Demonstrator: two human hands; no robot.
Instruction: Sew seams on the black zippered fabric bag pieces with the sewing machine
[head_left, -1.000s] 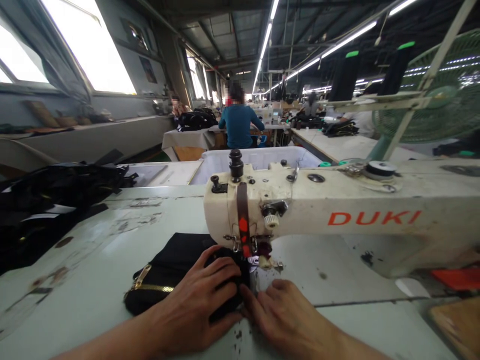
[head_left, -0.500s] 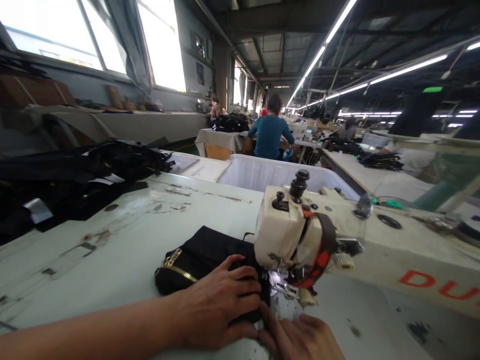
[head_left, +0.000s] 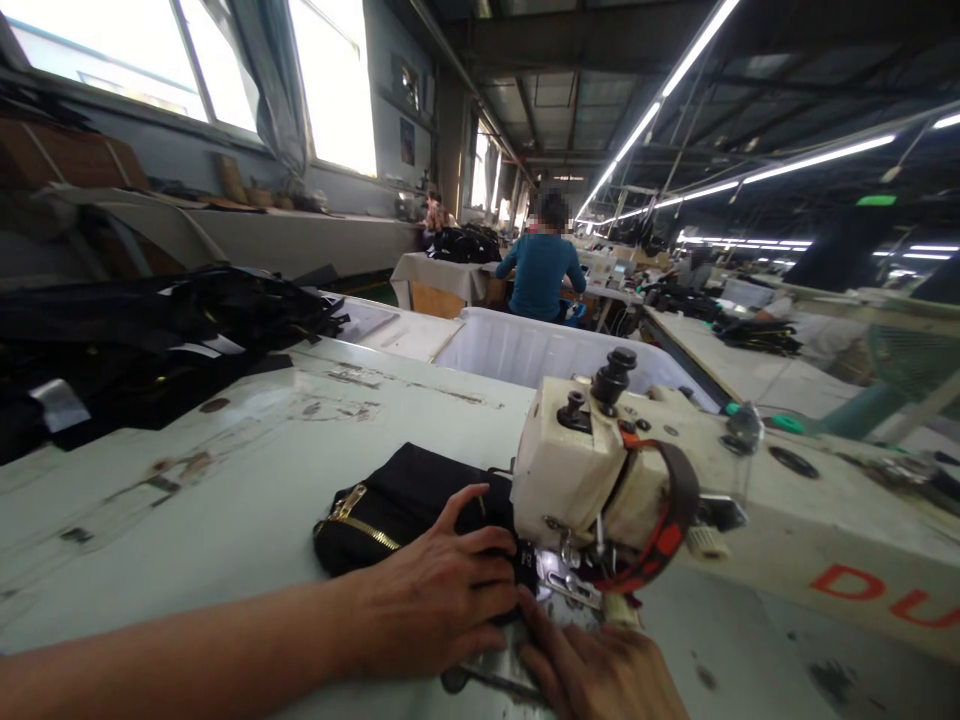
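A black fabric pouch (head_left: 420, 490) with a gold zipper (head_left: 367, 530) lies on the sewing table, its right edge beside the presser foot (head_left: 566, 585). My left hand (head_left: 450, 590) rests on top of the pouch with spread fingers, the index finger raised a little. To its right, my right hand (head_left: 600, 670) has its fingers drawn together at the pouch's near corner, just in front of the foot. What lies between those fingertips is hidden. The cream sewing machine (head_left: 566, 470) stands over the pouch's right side, with a red-and-black strap (head_left: 667, 530) hanging from its head.
A heap of black fabric pieces (head_left: 142, 330) covers the table's left side. Behind the table stands a white plastic bin (head_left: 517, 345). Farther off, a person in a teal top (head_left: 544, 275) sits with their back to me. A green fan (head_left: 911, 360) is at right.
My left index finger has lifted and spread away from the others. The left thumb and right fingers have drawn apart, showing a metal piece of the machine bed. The camera view has shifted slightly.
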